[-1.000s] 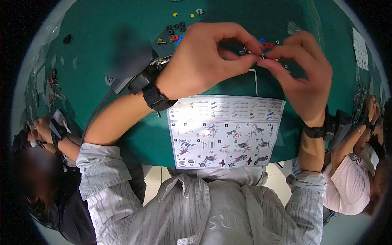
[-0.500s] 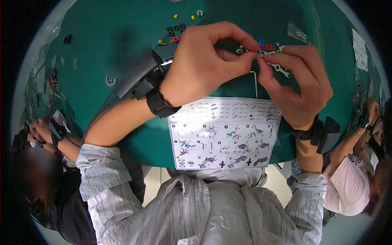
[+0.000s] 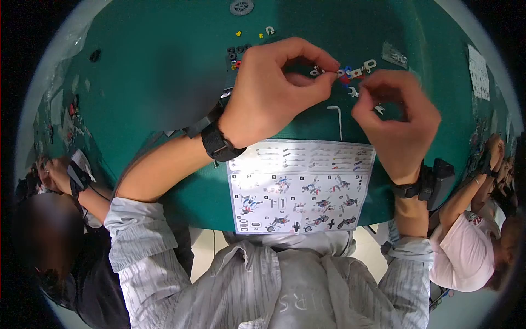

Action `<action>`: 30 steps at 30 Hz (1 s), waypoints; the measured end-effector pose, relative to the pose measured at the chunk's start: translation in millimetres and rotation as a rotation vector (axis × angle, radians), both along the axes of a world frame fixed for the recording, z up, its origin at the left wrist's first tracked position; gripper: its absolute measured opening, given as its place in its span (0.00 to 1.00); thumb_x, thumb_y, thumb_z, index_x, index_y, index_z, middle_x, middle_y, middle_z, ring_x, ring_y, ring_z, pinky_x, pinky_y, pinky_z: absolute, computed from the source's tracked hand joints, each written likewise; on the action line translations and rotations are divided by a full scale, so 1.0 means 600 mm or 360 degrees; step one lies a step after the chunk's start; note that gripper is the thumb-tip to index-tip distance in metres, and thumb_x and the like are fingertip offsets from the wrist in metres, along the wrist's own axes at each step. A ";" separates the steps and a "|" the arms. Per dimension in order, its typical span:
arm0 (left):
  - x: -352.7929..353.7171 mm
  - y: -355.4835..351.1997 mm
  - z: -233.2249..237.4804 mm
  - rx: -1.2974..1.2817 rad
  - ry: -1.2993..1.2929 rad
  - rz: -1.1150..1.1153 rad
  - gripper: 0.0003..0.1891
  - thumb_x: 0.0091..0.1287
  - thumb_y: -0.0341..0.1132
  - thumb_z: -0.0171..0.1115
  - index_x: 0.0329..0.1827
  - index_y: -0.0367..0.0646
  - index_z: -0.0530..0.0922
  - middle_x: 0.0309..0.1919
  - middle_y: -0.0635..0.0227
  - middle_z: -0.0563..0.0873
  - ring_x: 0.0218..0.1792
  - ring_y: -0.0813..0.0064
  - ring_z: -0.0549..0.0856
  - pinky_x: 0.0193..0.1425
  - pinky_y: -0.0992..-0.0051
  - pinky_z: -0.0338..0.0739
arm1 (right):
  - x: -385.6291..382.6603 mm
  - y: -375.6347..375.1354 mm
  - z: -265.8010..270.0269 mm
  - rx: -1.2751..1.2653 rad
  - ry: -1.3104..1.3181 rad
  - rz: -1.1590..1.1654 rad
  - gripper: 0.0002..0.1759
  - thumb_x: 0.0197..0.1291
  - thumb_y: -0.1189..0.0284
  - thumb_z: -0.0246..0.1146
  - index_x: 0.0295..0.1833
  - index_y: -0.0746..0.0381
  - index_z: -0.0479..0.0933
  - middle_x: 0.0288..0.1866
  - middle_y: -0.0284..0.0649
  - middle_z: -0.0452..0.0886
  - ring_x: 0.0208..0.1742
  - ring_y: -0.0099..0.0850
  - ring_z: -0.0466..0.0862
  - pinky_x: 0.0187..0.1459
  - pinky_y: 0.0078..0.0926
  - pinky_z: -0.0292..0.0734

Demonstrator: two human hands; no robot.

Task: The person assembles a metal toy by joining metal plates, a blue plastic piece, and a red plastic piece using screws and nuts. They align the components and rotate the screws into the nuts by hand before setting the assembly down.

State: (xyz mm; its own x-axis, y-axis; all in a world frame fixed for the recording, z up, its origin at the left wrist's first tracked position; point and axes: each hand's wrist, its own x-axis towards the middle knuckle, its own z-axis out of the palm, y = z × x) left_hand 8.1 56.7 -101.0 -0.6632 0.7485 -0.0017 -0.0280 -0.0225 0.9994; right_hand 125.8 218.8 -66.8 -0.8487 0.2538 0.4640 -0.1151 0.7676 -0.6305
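My left hand (image 3: 285, 88) pinches a small silver part (image 3: 341, 73) between thumb and forefinger; the fingertips cover most of it. Just past those fingertips are blue and red pieces (image 3: 344, 80), a pale flat plate (image 3: 356, 72) and a silver loop-ended bracket (image 3: 370, 64). My right hand (image 3: 402, 123) is lower and to the right, thumb and forefinger brought together; I cannot tell what is in them. A small open-ended wrench (image 3: 353, 92) shows beside its fingertips, partly hidden behind them. Below, between the hands, lies an L-shaped hex key (image 3: 340, 125).
A printed instruction sheet (image 3: 301, 189) lies at the near table edge. Black rings (image 3: 232, 56), yellow pieces (image 3: 238, 34) and a grey wheel (image 3: 241, 6) are farther off. A clear bag (image 3: 394, 55) sits at right. Other people (image 3: 82, 181) work at both sides.
My right hand has drawn away from the left fingertips, down and slightly left, uncovering the plate and bracket. The left hand keeps its pinch. The whole view has shifted slightly.
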 end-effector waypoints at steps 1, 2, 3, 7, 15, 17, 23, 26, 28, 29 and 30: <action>0.000 0.000 0.000 0.0007 0.0007 0.0000 0.08 0.67 0.21 0.66 0.48 0.30 0.82 0.50 0.59 0.87 0.48 0.79 0.85 0.50 0.82 0.85 | -0.001 -0.005 0.003 0.0017 -0.0049 -0.0007 0.11 0.48 0.85 0.70 0.40 0.65 0.83 0.33 0.40 0.85 0.30 0.24 0.87 0.34 0.19 0.82; -0.001 0.000 0.000 0.0014 0.0016 0.0000 0.08 0.67 0.21 0.66 0.48 0.30 0.82 0.50 0.59 0.87 0.48 0.79 0.85 0.50 0.82 0.85 | -0.004 -0.008 0.004 0.0035 -0.0096 -0.0013 0.11 0.49 0.85 0.69 0.40 0.65 0.84 0.33 0.39 0.85 0.30 0.24 0.87 0.33 0.19 0.82; 0.000 -0.001 0.000 0.0017 0.0019 -0.0001 0.08 0.67 0.21 0.66 0.48 0.30 0.82 0.50 0.59 0.87 0.48 0.79 0.85 0.50 0.81 0.85 | -0.004 -0.009 0.002 0.0006 -0.0099 0.0012 0.11 0.49 0.85 0.69 0.40 0.65 0.84 0.33 0.39 0.85 0.29 0.24 0.87 0.33 0.19 0.82; 0.010 -0.001 0.000 0.0098 0.0061 -0.0020 0.08 0.66 0.20 0.66 0.47 0.32 0.82 0.51 0.59 0.86 0.49 0.78 0.86 0.51 0.79 0.86 | -0.003 -0.012 -0.009 -0.0051 -0.0095 0.0008 0.10 0.50 0.84 0.70 0.40 0.65 0.84 0.31 0.38 0.85 0.29 0.24 0.87 0.33 0.19 0.82; 0.012 -0.001 0.000 0.0119 0.0267 -0.0012 0.09 0.64 0.20 0.67 0.47 0.34 0.83 0.51 0.59 0.85 0.50 0.76 0.86 0.53 0.78 0.86 | -0.003 -0.010 -0.010 -0.0085 -0.0021 -0.0070 0.09 0.49 0.83 0.71 0.38 0.65 0.84 0.31 0.38 0.85 0.29 0.24 0.87 0.31 0.17 0.81; 0.008 0.001 -0.006 0.0119 0.0247 -0.0010 0.10 0.64 0.20 0.66 0.48 0.34 0.83 0.51 0.59 0.85 0.50 0.75 0.86 0.53 0.78 0.86 | -0.002 -0.005 -0.009 -0.0121 -0.0021 -0.0113 0.08 0.49 0.83 0.71 0.37 0.65 0.84 0.30 0.38 0.85 0.28 0.23 0.87 0.31 0.17 0.81; 0.009 0.001 -0.005 0.0100 0.0257 -0.0055 0.11 0.65 0.21 0.66 0.49 0.35 0.84 0.51 0.60 0.85 0.51 0.74 0.86 0.54 0.77 0.86 | -0.002 -0.005 -0.005 -0.0184 -0.0184 -0.0016 0.08 0.48 0.83 0.71 0.36 0.65 0.83 0.29 0.37 0.85 0.27 0.21 0.86 0.29 0.15 0.80; 0.011 0.000 -0.004 0.0108 0.0308 -0.0096 0.10 0.65 0.22 0.67 0.49 0.35 0.84 0.51 0.60 0.85 0.52 0.73 0.86 0.54 0.77 0.86 | -0.001 -0.004 -0.003 -0.0119 -0.0218 0.0000 0.08 0.48 0.83 0.71 0.36 0.66 0.83 0.28 0.37 0.85 0.26 0.22 0.86 0.29 0.15 0.79; 0.011 0.000 -0.005 0.0112 0.0304 -0.0103 0.10 0.65 0.22 0.67 0.49 0.35 0.84 0.51 0.60 0.85 0.52 0.73 0.86 0.53 0.77 0.86 | -0.001 -0.006 -0.001 -0.0101 -0.0215 -0.0007 0.08 0.48 0.83 0.71 0.36 0.66 0.83 0.28 0.38 0.84 0.27 0.22 0.86 0.29 0.15 0.80; 0.010 0.000 -0.006 0.0115 0.0297 -0.0103 0.10 0.66 0.22 0.67 0.49 0.35 0.84 0.51 0.60 0.85 0.52 0.74 0.86 0.53 0.77 0.86 | -0.001 -0.007 -0.001 -0.0091 -0.0213 -0.0011 0.08 0.48 0.83 0.71 0.36 0.66 0.83 0.28 0.38 0.84 0.27 0.23 0.86 0.30 0.15 0.80; 0.009 0.000 -0.007 0.0117 0.0290 -0.0104 0.10 0.66 0.22 0.68 0.49 0.35 0.84 0.51 0.59 0.85 0.51 0.74 0.86 0.52 0.77 0.86 | -0.001 -0.008 0.001 -0.0109 -0.0205 -0.0010 0.08 0.48 0.83 0.72 0.36 0.66 0.84 0.29 0.38 0.84 0.27 0.23 0.86 0.30 0.16 0.80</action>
